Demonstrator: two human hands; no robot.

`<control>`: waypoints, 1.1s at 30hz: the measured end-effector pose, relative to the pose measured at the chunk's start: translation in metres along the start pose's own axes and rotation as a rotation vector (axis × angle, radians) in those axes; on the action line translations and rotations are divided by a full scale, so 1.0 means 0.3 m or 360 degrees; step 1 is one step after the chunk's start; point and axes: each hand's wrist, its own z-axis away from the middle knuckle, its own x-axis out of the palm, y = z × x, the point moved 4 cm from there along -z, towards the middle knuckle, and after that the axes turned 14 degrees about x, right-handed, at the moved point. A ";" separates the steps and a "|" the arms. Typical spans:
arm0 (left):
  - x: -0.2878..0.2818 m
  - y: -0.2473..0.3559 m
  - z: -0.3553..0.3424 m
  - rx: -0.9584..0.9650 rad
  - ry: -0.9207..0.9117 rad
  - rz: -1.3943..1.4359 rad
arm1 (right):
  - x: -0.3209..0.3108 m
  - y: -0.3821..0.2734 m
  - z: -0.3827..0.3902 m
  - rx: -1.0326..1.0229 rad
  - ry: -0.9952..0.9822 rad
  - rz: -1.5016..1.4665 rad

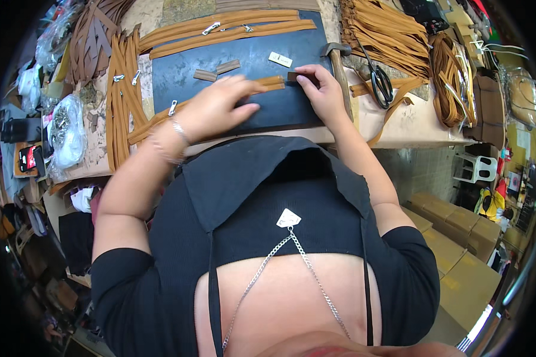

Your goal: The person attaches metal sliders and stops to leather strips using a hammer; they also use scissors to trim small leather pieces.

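Note:
My left hand (223,104) lies over the near end of a tan zipper tape (273,82) on the dark blue board (280,113). Its fingers stretch along the tape, a little blurred, and the thumb stands apart. Between thumb and fingers, my right hand (324,95) pinches a small dark brown strip (294,77) close to the end of that tape. Two small brown strips (205,75) rest on the board beyond my left hand. A small white block (280,59) lies farther back. Two zipper tapes with silver sliders (211,28) cross the board's far side.
Right of the board are a hammer (338,77) and black-handled scissors (381,86). Bundles of tan zipper tape (387,30) cover the back right. More tapes (120,107) and brown strips (92,47) lie left, near a clear plastic bag (68,131). Cardboard boxes (458,226) stand below right.

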 end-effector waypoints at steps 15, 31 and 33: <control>0.140 -0.026 -0.044 0.0365 0.0733 -0.0765 | 0.021 0.019 -0.093 0.0405 -0.0297 0.0223; 0.137 -0.035 -0.044 0.0340 0.0711 -0.0663 | 0.040 -0.046 -0.089 0.0463 -0.0293 0.0583; 0.138 -0.037 -0.045 0.0352 0.0718 -0.0666 | 0.040 -0.047 -0.093 0.0474 -0.0297 0.0589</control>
